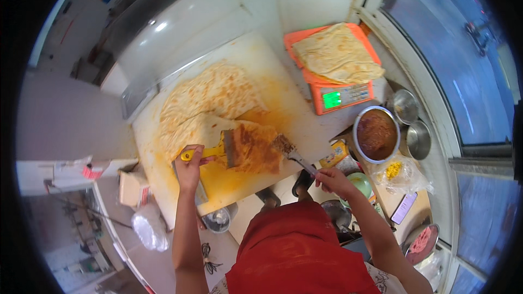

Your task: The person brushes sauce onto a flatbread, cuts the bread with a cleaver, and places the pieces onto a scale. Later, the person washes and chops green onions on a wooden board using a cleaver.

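My left hand (191, 166) grips the yellow handle of a wide scraper (210, 153). Its metal blade lies at the left edge of a sauce-coated piece of flatbread (259, 147). My right hand (336, 181) holds a brush (300, 159) by its handle, and the sauce-covered head is at the right edge of that coated piece. Behind the scraper, a large browned flatbread (212, 90) is spread over the pale board (282, 61), which is stained orange. A long flat metal blade (201, 194) lies by the board's front edge, partly hidden by my left arm.
An orange scale (316, 100) at the back right carries folded flatbreads (337, 55). Right of the board stand a bowl of brown sauce (376, 134), metal bowls (419, 139), a bag with yellow bits (394, 170) and a phone (404, 208). A clear curved guard (163, 28) rises behind the board.
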### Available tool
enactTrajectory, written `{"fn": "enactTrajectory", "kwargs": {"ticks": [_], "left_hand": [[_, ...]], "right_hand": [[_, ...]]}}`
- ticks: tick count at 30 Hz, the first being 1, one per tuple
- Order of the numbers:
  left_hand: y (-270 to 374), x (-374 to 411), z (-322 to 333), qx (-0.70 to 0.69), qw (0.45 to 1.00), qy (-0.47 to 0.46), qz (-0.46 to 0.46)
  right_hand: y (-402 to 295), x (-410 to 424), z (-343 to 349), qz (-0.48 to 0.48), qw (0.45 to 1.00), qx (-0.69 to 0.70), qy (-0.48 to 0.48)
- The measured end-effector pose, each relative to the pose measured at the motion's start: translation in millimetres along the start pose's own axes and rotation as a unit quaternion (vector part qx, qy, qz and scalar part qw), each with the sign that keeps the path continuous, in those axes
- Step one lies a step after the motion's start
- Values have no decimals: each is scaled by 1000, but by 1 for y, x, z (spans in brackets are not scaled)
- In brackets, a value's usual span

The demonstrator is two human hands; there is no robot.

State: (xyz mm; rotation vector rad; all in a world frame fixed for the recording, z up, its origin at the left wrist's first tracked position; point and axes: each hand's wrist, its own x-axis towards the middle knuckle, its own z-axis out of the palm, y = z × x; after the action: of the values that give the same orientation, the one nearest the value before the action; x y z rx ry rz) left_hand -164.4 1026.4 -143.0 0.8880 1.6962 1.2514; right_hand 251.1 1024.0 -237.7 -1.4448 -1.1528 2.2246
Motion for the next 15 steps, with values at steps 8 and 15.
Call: {"fn": "enactTrajectory", "kwargs": {"ticks": [8, 15], "left_hand": [[9, -17, 276, -233, 903, -314, -179], [-20, -35, 260, 51, 957, -281, -58]], "right_hand": [[40, -17, 7, 8, 999, 41, 20], [34, -32, -7, 31, 998, 45, 27]]}}
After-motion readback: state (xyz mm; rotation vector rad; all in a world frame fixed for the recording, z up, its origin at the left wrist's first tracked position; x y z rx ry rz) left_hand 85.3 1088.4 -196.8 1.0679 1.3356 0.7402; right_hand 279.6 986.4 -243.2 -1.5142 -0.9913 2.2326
